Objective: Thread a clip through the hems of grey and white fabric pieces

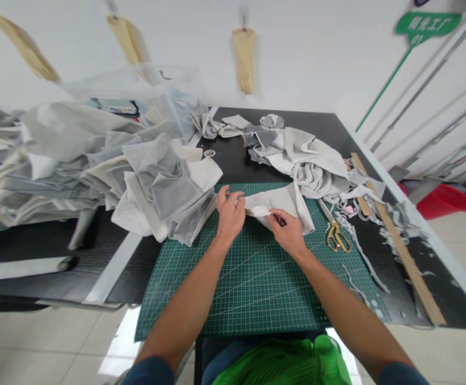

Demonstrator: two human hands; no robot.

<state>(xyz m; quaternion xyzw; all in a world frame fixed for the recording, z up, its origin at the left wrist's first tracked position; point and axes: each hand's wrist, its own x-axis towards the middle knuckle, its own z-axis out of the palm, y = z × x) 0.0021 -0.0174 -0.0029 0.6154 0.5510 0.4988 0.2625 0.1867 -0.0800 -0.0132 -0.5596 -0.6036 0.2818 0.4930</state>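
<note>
A light grey piece of cloth (293, 200) is held up at its near edge over the green cutting mat (257, 289). My left hand (231, 214) pinches the left end of that edge, its other fingers raised. Closed on the same edge, my right hand (287, 230) grips a narrow folded strip between thumb and fingers. Something small and dark shows in the right hand's curl; I cannot make out what it is. Gold-handled scissors (337, 238) lie to the right of my right hand, on the mat.
A big heap of grey cloth (172, 187) lies left of the mat, before a clear plastic bin (177, 101). More cloth (309, 155) is bunched behind. Wooden strips (401, 251) and scraps lie along the right side. A cloth roll (20, 268) rests at left.
</note>
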